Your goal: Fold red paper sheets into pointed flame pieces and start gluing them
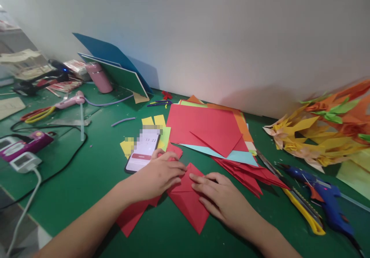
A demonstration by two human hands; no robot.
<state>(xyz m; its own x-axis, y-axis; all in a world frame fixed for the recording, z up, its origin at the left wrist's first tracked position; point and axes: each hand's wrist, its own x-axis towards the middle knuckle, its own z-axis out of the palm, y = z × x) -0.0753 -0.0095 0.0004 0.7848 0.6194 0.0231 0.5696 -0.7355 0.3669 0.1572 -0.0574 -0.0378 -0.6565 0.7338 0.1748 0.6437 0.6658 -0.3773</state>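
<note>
A folded red paper sheet (189, 202) lies on the green table mat (95, 165) in front of me. My left hand (158, 175) rests on its upper left part, fingers stretched toward the middle fold. My right hand (222, 200) lies flat on its right side, fingertips pressing the crease near the centre. Both hands press down on the paper; neither grips it. A phone (143, 152) with a lit screen lies just beyond my left hand.
A stack of coloured paper sheets (208, 129) lies behind the hands, with folded red pieces (248, 173) to its right. A blue glue gun (323, 198), a yellow utility knife (303, 209) and folded paper flowers (323, 134) are at right. Scissors (37, 113), cables and devices are at left.
</note>
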